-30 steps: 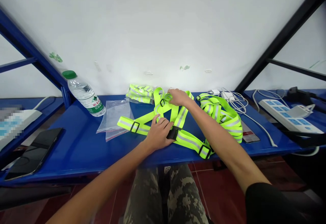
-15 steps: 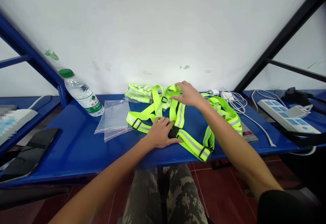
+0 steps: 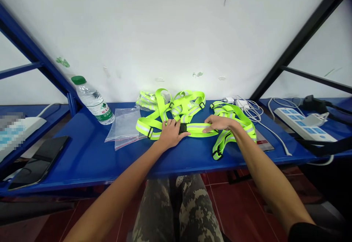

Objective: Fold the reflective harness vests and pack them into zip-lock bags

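Observation:
A neon yellow-green strap harness [image 3: 189, 119] with grey reflective stripes lies spread across the blue table. My left hand [image 3: 171, 134] rests on its lower strap, fingers wrapped over it just left of a black buckle [image 3: 183, 128]. Right of that buckle, my right hand [image 3: 218, 123] pinches the same strap between thumb and fingers. A second bundle of neon straps [image 3: 242, 119] lies to the right, partly behind my right wrist. Behind the harness at the left is a clear bag [image 3: 147, 101] with folded neon straps inside.
Flat clear zip bags [image 3: 125, 124] lie left of the harness, beside a water bottle [image 3: 95, 102]. A black phone [image 3: 40, 161] is at the far left. White cables [image 3: 255, 112] and a power strip [image 3: 305, 124] are at the right. The blue table [image 3: 110, 165] meets a white wall.
My right hand has come down from the upper straps onto the lower strap. That strap now runs straighter to the right, and the upper straps have spread. My left hand stays near the buckle.

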The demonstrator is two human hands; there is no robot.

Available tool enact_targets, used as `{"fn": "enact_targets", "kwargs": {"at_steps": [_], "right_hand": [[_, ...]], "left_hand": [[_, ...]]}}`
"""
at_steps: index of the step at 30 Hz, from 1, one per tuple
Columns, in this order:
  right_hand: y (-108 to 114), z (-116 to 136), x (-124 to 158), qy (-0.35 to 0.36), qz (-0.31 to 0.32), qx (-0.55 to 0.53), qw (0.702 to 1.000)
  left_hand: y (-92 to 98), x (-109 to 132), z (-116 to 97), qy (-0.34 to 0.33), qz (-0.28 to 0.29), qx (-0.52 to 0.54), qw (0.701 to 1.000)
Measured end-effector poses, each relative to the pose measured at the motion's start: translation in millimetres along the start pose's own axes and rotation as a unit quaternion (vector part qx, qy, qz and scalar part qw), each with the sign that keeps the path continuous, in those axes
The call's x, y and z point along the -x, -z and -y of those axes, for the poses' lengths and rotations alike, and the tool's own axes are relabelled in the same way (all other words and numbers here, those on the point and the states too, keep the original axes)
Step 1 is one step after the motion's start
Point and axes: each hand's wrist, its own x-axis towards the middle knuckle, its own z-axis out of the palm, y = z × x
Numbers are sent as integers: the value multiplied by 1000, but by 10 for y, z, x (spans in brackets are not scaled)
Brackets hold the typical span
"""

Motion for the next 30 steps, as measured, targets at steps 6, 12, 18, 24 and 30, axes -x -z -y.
{"fn": "enact_targets", "kwargs": {"at_steps": [6,12,18,24,30], "right_hand": [[117,-255,72,-24,-28,-34,999],[44,-70,155,-23,-177,-202,963],[-454,353,-32,103,-489,-191,845],[-878,765,-145,128,-484,158,851],[-996,856,-225,117,-411,277,861]], "left_hand": [[3,-33,56,-56,31,33,997],[-19,-113,7,-54,35,76,995],[-66,-121,-140,-28,-35,101,994],[-45,-61,-84,11,-148,273,950],[114,76,-48,10,-179,256,950]]}}
